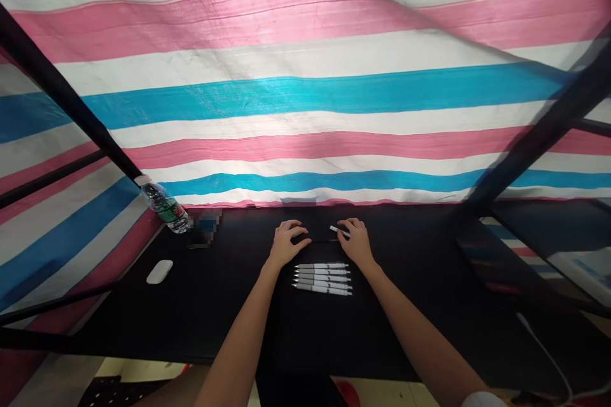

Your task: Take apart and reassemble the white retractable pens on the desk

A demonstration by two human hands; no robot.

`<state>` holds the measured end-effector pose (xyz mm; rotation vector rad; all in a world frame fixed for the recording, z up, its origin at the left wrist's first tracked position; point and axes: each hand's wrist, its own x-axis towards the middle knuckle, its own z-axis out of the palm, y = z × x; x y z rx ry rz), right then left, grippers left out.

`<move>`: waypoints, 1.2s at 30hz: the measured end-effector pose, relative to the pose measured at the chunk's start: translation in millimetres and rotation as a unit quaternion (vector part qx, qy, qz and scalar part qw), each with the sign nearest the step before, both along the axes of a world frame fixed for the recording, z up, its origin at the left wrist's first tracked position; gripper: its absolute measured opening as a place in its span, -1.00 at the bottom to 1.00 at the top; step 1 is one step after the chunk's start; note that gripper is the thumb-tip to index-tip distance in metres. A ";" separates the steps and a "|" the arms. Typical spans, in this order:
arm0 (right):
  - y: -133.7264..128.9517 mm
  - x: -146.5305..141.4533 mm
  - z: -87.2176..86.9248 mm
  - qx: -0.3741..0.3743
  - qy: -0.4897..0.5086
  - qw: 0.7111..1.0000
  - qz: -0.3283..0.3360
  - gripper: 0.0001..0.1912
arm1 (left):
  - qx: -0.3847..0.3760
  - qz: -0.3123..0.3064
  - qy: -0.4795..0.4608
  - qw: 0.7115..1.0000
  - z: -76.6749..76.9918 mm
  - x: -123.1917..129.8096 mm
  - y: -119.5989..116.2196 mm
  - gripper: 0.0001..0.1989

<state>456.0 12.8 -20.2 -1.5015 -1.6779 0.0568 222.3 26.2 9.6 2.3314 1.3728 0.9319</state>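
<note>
The left hand (287, 243) rests palm down on the black table (410, 324), near the far edge of the row of white pens (323, 278). Its grip is loosely curled and pinches nothing visible. The right hand (356, 241) lies just to the right, with its grip closed over a single white pen (335, 230), whose end projects far and left from under the fingers. The row holds six pens, side by side, between and nearer than the hands. No object obstructs the hands. Left on the table lie a mouse (159, 271) and a pixelated object (205, 229). A water bottle (165, 206) stands tilted beyond them, against a black pole (62, 82). A striped tarp (305, 102) closes the far side. A white cable (544, 350) runs near right.
</note>
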 end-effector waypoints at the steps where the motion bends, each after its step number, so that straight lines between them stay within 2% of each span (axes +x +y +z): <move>1: -0.4 -0.3 -0.2 0.000 0.002 1.000 -0.004 -0.77 | -0.005 -0.011 0.013 1.000 1.1 0.1 -0.9 -0.82; 7: -0.4 -1.4 -1.5 -0.004 0.033 0.999 -0.029 -0.78 | -0.016 -0.032 0.072 0.997 7.0 2.9 -4.0 -0.92; 13: 2.1 -2.7 0.3 -0.012 0.062 0.997 -0.050 -0.80 | -0.021 -0.039 0.086 0.995 7.6 3.5 -3.5 -0.89; 22: 1.0 -3.6 3.9 -0.029 0.043 0.998 -0.033 -0.79 | -0.027 -0.031 0.081 0.996 8.1 3.8 -2.6 -0.89; 36: 1.5 -9.5 11.1 -0.035 0.040 0.997 -0.057 -0.79 | -0.036 -0.035 0.062 0.997 9.1 -0.5 0.7 -0.88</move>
